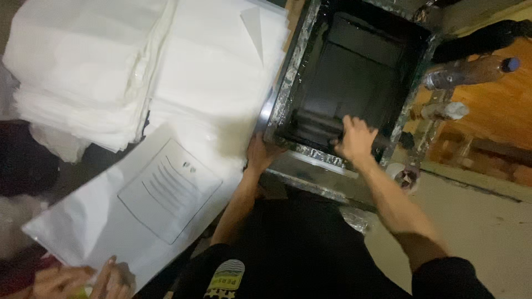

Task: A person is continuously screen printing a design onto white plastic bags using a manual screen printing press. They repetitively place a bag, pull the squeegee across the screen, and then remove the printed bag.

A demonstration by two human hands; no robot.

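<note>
Black ink coats the inside of the printing frame (354,61), a metal-edged screen lying flat on the counter (310,171). Right hand (354,138) is closed around the squeegee (318,124), which sits across the near end of the frame, blade down in the ink. Left hand (259,155) presses on the frame's near left corner, fingers curled over the edge, not gripping anything else.

To do this well, I'd judge: keep the corner pinned so the frame can't slide, hold the squeegee level, even pressure across the full width.

White stacked sheets (88,66) are piled left of the frame, a second stack just beside it touching the frame edge. A white bag with a grey printed panel (166,191) lies nearer, tilted; another person's hand (83,279) touches its bottom corner. A plastic bottle (471,72) lies on wooden shelving to the right, well apart. Pale concrete floor (487,232) below. Room is dim, lighting uneven.
</note>
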